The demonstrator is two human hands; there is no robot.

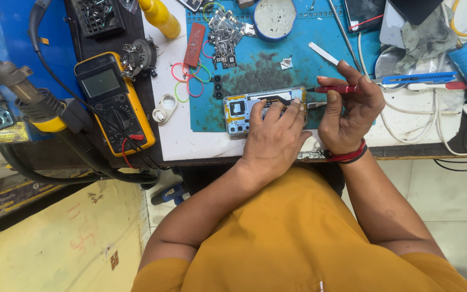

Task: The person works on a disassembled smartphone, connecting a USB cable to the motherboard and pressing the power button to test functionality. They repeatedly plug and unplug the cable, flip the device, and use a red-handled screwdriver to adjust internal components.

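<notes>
Head view | left hand (pixel 273 141) spread flat, fingertips pressing opened phone (pixel 244 110) on blue mat (pixel 260 67) | right hand (pixel 349 111) pinching red screwdriver (pixel 335 88), tip at phone's edge | multimeter (pixel 114 103) left on bench (pixel 171 138)

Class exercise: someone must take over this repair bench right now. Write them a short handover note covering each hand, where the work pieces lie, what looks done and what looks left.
Left hand: fingers pressed flat on the opened phone, steadying it on the blue mat.
Right hand: holds a red-handled tool, tip pointing at the phone's right end.
Nearby: loose circuit boards at the mat's top, coloured rubber bands on its left edge, yellow multimeter farther left.
Done: back cover is off, internals exposed.
Left: the phone is still open; which inner parts remain fastened cannot be told.
</notes>
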